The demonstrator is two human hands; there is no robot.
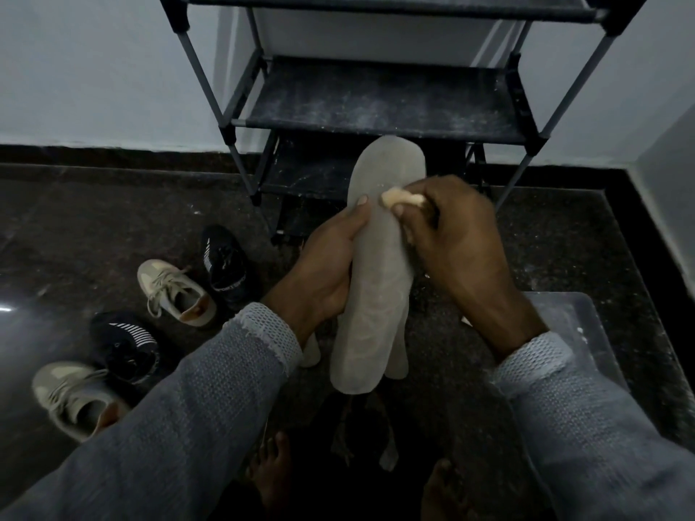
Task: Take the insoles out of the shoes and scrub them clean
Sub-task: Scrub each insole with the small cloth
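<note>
In front of a black fabric-shelved shoe rack, a person's left hand grips a long pale grey foam insole round its middle, toe end raised toward the rack, while the right hand pinches a small cream-coloured scrubbing pad against its upper right edge — scrubbing appears under way. The next move likely calls for firm strokes down toward the heel; two beige lace-up sneakers and two black striped ones lie left of the rack.
</note>
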